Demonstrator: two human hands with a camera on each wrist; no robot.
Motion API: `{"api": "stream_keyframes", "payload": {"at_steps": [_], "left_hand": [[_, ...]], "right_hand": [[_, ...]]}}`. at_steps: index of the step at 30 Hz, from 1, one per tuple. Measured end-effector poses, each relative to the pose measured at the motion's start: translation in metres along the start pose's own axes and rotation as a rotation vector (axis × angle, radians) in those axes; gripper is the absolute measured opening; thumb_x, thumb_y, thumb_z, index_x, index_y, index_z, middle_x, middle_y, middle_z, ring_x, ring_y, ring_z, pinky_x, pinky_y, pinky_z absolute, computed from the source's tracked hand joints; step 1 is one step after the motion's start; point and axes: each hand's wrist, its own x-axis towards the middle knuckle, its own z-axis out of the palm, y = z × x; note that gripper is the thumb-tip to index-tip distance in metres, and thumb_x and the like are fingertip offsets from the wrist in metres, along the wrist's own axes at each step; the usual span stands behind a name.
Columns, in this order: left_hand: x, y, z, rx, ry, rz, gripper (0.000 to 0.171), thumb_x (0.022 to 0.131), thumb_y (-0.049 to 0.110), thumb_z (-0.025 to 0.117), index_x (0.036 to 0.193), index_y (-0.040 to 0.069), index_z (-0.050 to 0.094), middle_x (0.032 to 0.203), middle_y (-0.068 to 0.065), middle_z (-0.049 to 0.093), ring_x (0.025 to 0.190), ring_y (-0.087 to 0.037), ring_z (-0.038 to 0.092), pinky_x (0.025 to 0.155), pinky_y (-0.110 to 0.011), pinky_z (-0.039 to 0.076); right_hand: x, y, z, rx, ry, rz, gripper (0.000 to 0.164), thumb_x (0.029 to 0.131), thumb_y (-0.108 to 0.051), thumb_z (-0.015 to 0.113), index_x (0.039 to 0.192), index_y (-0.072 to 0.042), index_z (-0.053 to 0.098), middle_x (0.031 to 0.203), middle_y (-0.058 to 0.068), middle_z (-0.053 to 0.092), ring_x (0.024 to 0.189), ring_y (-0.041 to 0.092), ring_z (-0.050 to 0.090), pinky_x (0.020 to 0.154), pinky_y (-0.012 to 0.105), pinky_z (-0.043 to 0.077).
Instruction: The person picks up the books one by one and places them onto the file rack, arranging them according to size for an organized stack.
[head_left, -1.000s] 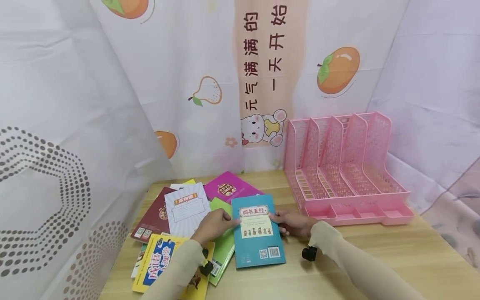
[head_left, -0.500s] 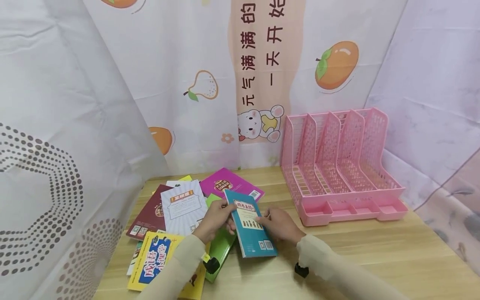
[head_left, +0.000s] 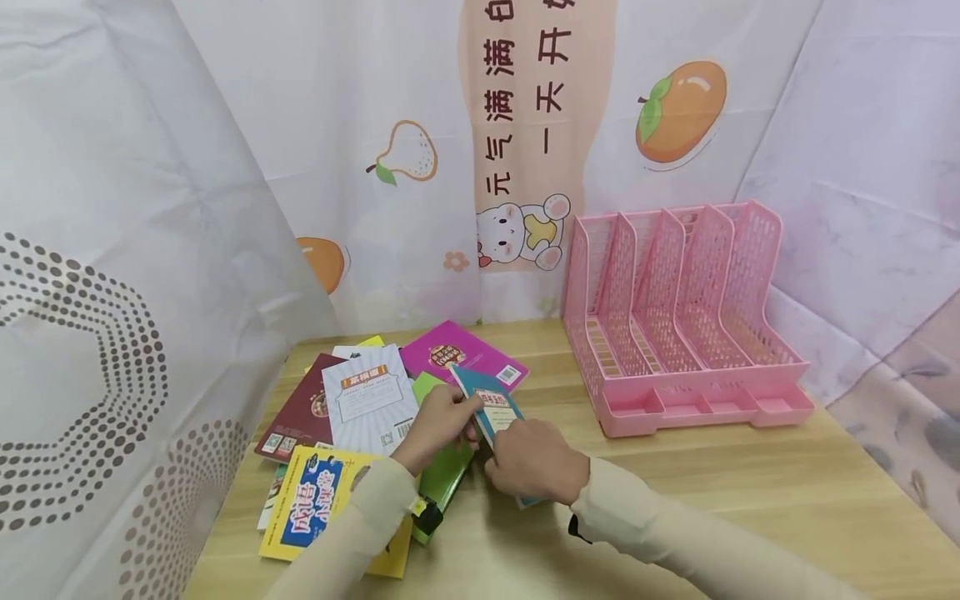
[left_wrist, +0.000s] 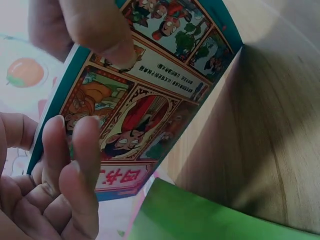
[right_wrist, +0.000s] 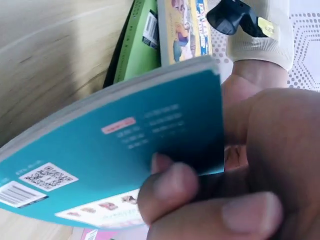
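Tilted above the table, a teal book is held between both hands. My left hand pinches its left edge near the top, thumb on the back cover. In the left wrist view, curled fingers lie against the illustrated front cover. My right hand grips the same long edge lower down and hides much of the book in the head view. Right-hand fingers press on the teal back cover in the right wrist view. A green book lies under the left hand.
Left of the hands lie overlapping books: a yellow one, a white one, a maroon one and a magenta one. A pink file rack with upright dividers stands at the back right of the wooden table.
The teal book has turned from facing the camera to a steeper tilt. My right hand has moved left across it to the left edge; my left hand has shifted its hold slightly.
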Motion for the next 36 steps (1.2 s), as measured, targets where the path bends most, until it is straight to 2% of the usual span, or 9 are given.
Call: {"api": "stream_keyframes", "payload": {"at_steps": [2, 4, 9, 11, 17, 22, 26, 31, 36], "left_hand": [[0.001, 0.006, 0.001, 0.008, 0.006, 0.024, 0.023, 0.099, 0.021, 0.059, 0.087, 0.003, 0.068, 0.061, -0.008, 0.065, 0.050, -0.018, 0.065, 0.046, -0.025, 0.045], [0.005, 0.010, 0.003, 0.013, 0.008, 0.045, 0.023, 0.100, 0.021, 0.059, 0.086, 0.003, 0.067, 0.062, -0.008, 0.065, 0.050, -0.017, 0.064, 0.048, -0.029, 0.050], [0.006, 0.016, 0.014, 0.058, 0.018, 0.095, 0.025, 0.100, 0.020, 0.061, 0.082, 0.004, 0.066, 0.060, -0.008, 0.065, 0.048, -0.017, 0.063, 0.059, -0.047, 0.061], [0.002, 0.019, 0.017, 0.070, 0.028, 0.123, 0.024, 0.099, 0.020, 0.061, 0.082, 0.004, 0.067, 0.059, -0.008, 0.064, 0.047, -0.017, 0.062, 0.059, -0.051, 0.060], [-0.007, 0.027, 0.022, 0.097, 0.061, 0.188, 0.019, 0.097, 0.018, 0.063, 0.086, 0.005, 0.072, 0.054, -0.006, 0.061, 0.044, -0.018, 0.061, 0.053, -0.049, 0.059], [-0.010, 0.030, 0.023, 0.084, 0.026, 0.202, 0.023, 0.101, 0.022, 0.065, 0.092, 0.001, 0.073, 0.057, -0.005, 0.064, 0.045, -0.018, 0.062, 0.053, -0.049, 0.059], [-0.010, 0.024, 0.020, 0.062, -0.062, 0.211, 0.035, 0.102, 0.038, 0.066, 0.099, 0.004, 0.072, 0.067, -0.007, 0.067, 0.048, -0.020, 0.063, 0.055, -0.047, 0.059], [-0.009, 0.009, 0.013, 0.090, -0.169, 0.201, 0.046, 0.094, 0.059, 0.068, 0.102, 0.013, 0.070, 0.079, -0.007, 0.070, 0.057, -0.034, 0.067, 0.058, -0.044, 0.057], [-0.003, -0.011, 0.002, 0.108, -0.137, 0.156, 0.046, 0.094, 0.060, 0.067, 0.100, 0.015, 0.069, 0.091, -0.007, 0.071, 0.062, -0.034, 0.068, 0.055, -0.035, 0.053]], "right_hand": [[0.003, 0.002, -0.004, -0.021, -0.007, 0.028, 0.032, 0.091, -0.025, 0.063, 0.063, -0.013, 0.056, 0.057, 0.001, 0.052, 0.048, 0.015, 0.050, 0.044, 0.034, 0.045], [0.005, 0.005, -0.008, -0.009, -0.025, 0.060, 0.032, 0.092, -0.026, 0.062, 0.064, -0.014, 0.056, 0.058, 0.001, 0.053, 0.049, 0.015, 0.051, 0.044, 0.034, 0.045], [0.005, 0.013, -0.007, -0.011, -0.046, 0.114, 0.037, 0.094, -0.028, 0.060, 0.060, -0.015, 0.055, 0.057, 0.002, 0.053, 0.050, 0.017, 0.050, 0.045, 0.034, 0.043], [0.005, 0.014, -0.003, -0.037, -0.016, 0.121, 0.037, 0.094, -0.025, 0.059, 0.059, -0.014, 0.054, 0.058, 0.003, 0.051, 0.050, 0.017, 0.049, 0.044, 0.035, 0.043], [0.007, 0.023, 0.006, -0.115, 0.120, 0.148, 0.033, 0.092, -0.017, 0.058, 0.060, -0.010, 0.051, 0.058, 0.005, 0.048, 0.049, 0.018, 0.046, 0.041, 0.038, 0.044], [0.009, 0.036, 0.012, -0.148, 0.165, 0.135, 0.032, 0.094, -0.017, 0.063, 0.065, -0.007, 0.054, 0.059, 0.005, 0.048, 0.050, 0.018, 0.048, 0.043, 0.038, 0.048], [0.009, 0.048, 0.017, -0.076, 0.187, 0.150, 0.022, 0.094, -0.012, 0.066, 0.074, -0.005, 0.059, 0.062, 0.004, 0.049, 0.053, 0.017, 0.050, 0.045, 0.037, 0.049], [0.007, 0.065, 0.020, 0.051, 0.271, 0.152, 0.022, 0.100, -0.013, 0.063, 0.079, -0.006, 0.060, 0.062, 0.004, 0.052, 0.051, 0.018, 0.051, 0.043, 0.034, 0.046], [0.001, 0.081, 0.017, 0.214, 0.379, 0.172, 0.024, 0.103, -0.019, 0.061, 0.087, -0.002, 0.066, 0.063, 0.004, 0.057, 0.050, 0.016, 0.050, 0.044, 0.031, 0.043]]}}
